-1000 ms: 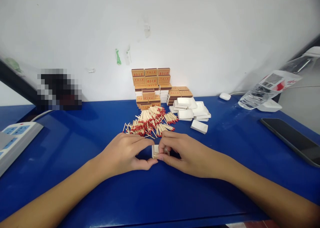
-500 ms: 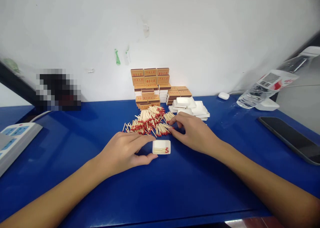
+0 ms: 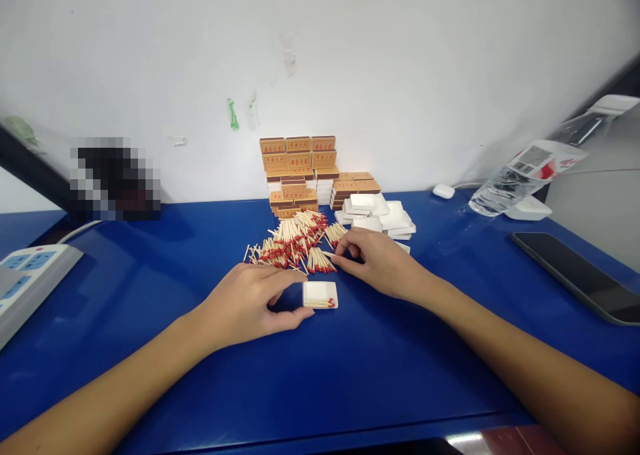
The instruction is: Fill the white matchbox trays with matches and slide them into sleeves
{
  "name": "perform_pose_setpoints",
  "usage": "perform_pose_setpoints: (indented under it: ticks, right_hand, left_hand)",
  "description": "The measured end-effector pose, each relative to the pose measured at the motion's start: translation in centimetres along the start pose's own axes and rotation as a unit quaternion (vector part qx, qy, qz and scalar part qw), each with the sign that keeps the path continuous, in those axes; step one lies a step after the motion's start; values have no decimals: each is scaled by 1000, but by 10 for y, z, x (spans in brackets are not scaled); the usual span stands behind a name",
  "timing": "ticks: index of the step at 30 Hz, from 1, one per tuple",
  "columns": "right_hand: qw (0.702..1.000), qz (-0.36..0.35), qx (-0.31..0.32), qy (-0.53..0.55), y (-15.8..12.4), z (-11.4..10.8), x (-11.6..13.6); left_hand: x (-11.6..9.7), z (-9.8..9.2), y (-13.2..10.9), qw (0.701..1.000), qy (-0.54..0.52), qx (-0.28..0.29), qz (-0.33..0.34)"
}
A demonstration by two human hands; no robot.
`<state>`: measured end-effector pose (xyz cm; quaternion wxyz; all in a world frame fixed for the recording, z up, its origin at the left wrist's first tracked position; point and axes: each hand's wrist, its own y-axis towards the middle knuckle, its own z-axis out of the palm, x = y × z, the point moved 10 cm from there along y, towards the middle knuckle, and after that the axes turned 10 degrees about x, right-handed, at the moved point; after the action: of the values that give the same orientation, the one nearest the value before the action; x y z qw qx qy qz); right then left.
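A small white matchbox tray [image 3: 320, 294] lies on the blue table [image 3: 320, 375] with a few red-tipped matches inside. My left hand [image 3: 250, 305] steadies it, thumb and forefinger touching its left end. My right hand [image 3: 380, 262] rests at the right edge of the loose pile of matches [image 3: 295, 242], fingertips pinching at matches there. What the pinch holds is too small to make out.
Stacked brown matchbox sleeves [image 3: 300, 172] stand against the wall, with several empty white trays [image 3: 380, 215] beside them. A power strip [image 3: 30, 275] is at the left edge. A phone [image 3: 580, 275], a plastic bottle [image 3: 525, 175] and a white earbud case [image 3: 443, 190] are on the right.
My right hand left the tray and reached forward to the match pile. The tray now lies uncovered with matches in it. My left hand has stayed at the tray's left end.
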<state>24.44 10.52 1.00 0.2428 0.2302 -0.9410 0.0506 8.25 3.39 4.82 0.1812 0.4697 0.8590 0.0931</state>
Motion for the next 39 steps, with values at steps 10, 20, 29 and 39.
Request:
perform_pose_setpoints:
  ticks: [10,20,29,39]
  right_hand:
    - [1000,-23,15,-2,-3,-2,6]
    - [982,-113,57,141,-17,8,42]
    - [976,-166,103,93,-22,24,59]
    - [978,-160,111,74,-26,19,66]
  left_hand:
    - [5,3,0,999,-10,23,-20]
    - [16,12,-1,996,-24,57,-65]
    - [15,13,-1,997,-27,55,-51]
    - [13,10,-1,998,-23,48,-43]
